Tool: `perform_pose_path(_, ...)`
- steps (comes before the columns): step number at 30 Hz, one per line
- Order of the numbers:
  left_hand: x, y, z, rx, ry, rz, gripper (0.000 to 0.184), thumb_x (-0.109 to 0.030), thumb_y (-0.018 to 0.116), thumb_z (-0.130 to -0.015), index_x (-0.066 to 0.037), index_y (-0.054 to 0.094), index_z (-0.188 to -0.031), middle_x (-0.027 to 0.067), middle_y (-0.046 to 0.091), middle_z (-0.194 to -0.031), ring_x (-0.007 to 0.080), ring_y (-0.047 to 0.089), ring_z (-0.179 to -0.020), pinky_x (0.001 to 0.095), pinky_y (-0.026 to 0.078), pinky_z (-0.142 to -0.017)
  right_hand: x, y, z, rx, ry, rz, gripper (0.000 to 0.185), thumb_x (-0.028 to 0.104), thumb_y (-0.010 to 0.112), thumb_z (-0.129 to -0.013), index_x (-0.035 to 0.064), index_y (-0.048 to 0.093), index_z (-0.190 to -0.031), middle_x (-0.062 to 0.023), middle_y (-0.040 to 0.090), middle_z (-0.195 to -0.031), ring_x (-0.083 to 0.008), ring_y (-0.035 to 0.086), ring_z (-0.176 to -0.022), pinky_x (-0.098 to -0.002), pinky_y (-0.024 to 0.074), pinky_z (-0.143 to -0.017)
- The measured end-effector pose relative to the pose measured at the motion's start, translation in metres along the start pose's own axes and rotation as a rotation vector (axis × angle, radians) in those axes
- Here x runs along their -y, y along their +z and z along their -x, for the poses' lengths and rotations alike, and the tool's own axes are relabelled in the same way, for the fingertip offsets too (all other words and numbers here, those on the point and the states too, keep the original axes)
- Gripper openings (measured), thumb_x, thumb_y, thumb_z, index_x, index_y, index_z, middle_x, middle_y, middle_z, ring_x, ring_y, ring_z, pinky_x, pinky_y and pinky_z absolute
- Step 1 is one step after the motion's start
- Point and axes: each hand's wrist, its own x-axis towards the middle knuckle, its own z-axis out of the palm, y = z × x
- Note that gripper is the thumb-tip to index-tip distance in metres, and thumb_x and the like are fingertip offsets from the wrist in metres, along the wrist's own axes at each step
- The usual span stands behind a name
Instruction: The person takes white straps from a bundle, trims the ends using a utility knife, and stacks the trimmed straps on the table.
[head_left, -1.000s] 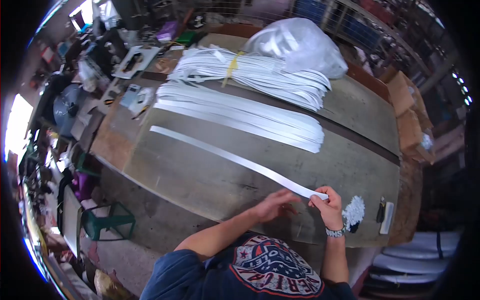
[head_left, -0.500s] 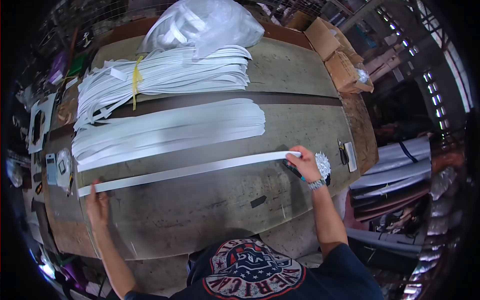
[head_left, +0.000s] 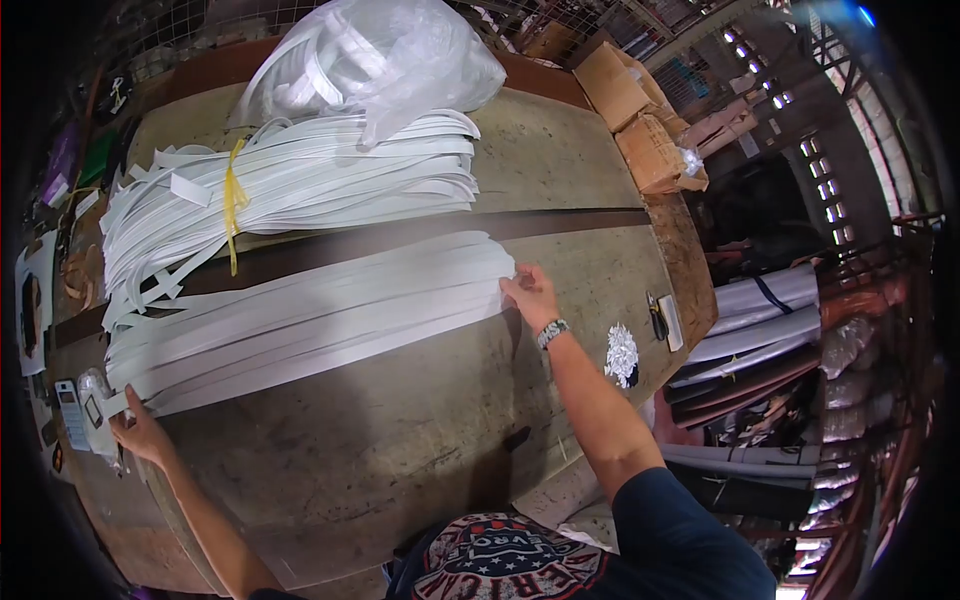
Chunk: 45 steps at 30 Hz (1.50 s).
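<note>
My left hand [head_left: 143,434] is closed at the left end of a white strip, beside the near left corner of a flat layer of white strips [head_left: 320,312]. At the right end of that layer, my right hand [head_left: 531,296] pinches the strip's other end between thumb and fingers. Behind lies a thicker bundle of white strips [head_left: 330,170] with a yellow tie [head_left: 234,195] around it. The held strip cannot be told clearly from the strips beneath it.
A clear plastic bag [head_left: 400,65] stands behind the bundle. Small white scraps [head_left: 621,352], pliers [head_left: 657,316] and a white block [head_left: 671,322] lie at the right. Cardboard boxes [head_left: 650,150] are at the back right, a calculator [head_left: 71,412] at the left.
The single strip has moved away from me, from the bare table onto the near edge of the flat layer. My left hand has closed on its left end. The view has shifted right.
</note>
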Motion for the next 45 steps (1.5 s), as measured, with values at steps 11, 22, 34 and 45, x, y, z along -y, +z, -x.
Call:
perform_pose_path(11,-0.013,-0.008,-0.005,0.114,-0.144,0.003,0.08,-0.059,0.074,-0.099,0.001,0.062,-0.15,0.0158,0.064,-0.153,0.0294,0.065,-0.131,0.0385,0.048,-0.111,-0.007,-0.009,0.029,-0.037,-0.097,0.083,0.052,0.013,0.084,-0.093,0.0016,0.061,-0.139,-0.0042,0.066,-0.112,-0.0125,0.066,-0.085,-0.0296,0.0567,-0.075)
perform_pose_path(22,-0.017,-0.004,-0.001,0.048,-0.08,0.1,0.064,-0.052,0.068,-0.106,0.0,0.067,-0.142,0.0166,0.071,-0.14,0.0306,0.067,-0.122,0.0411,0.053,-0.105,-0.029,0.008,0.038,-0.194,-0.128,0.169,0.058,0.019,0.084,-0.093,0.0021,0.061,-0.143,-0.0099,0.069,-0.121,-0.0163,0.067,-0.09,-0.033,0.0577,-0.078)
perform_pose_path(34,-0.026,-0.016,-0.013,-0.017,-0.049,0.197,0.05,-0.033,0.063,-0.112,0.005,0.063,-0.144,0.0231,0.071,-0.135,0.0313,0.067,-0.123,0.0408,0.051,-0.108,-0.083,-0.096,0.187,-0.29,-0.419,0.828,0.049,0.025,0.066,-0.104,-0.0004,0.061,-0.145,-0.0239,0.061,-0.147,-0.0441,0.056,-0.136,-0.054,0.0437,-0.113)
perform_pose_path(45,-0.328,0.072,0.075,0.775,0.753,0.38,0.011,-0.009,0.075,-0.094,-0.003,0.074,-0.102,0.0158,0.074,-0.111,0.038,0.068,-0.107,0.0469,0.054,-0.097,-0.114,-0.086,0.229,-0.253,-0.183,0.897,0.063,0.037,0.048,-0.111,0.0029,0.044,-0.164,-0.0225,0.036,-0.173,-0.0421,0.029,-0.161,-0.0596,0.019,-0.13)
